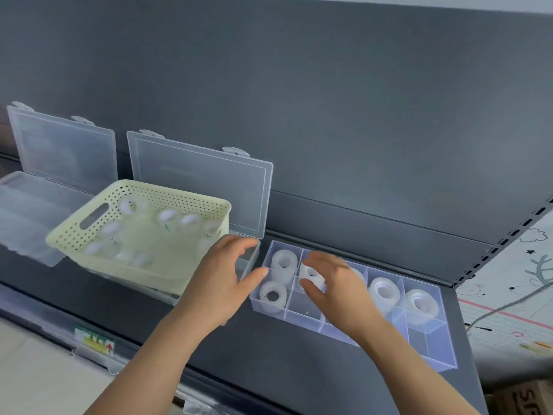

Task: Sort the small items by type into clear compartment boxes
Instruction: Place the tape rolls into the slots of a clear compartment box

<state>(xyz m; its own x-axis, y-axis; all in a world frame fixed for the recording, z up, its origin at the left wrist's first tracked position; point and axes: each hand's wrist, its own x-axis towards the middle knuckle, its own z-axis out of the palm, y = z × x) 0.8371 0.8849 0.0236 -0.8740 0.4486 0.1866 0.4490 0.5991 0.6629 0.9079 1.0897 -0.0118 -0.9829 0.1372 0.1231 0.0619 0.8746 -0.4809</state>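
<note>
a cream perforated basket (74, 232) of translucent tape rolls (167, 217) sits left of centre, blocking the box under one of two raised clear lids (203, 187). the clear compartment box (431, 348) on the dark shelf (299, 369) runs from centre to lower right. the left hand (221, 283) hovers spread and empty. the right hand (338, 289) curls round one tape roll (309, 272) in the box's upper row.

Both forearms are reaching forward. The left hand (221, 283) is hovering with relaxed fingers; just beside it, the right hand (338, 290) is curling round a tape roll (311, 275).
</note>
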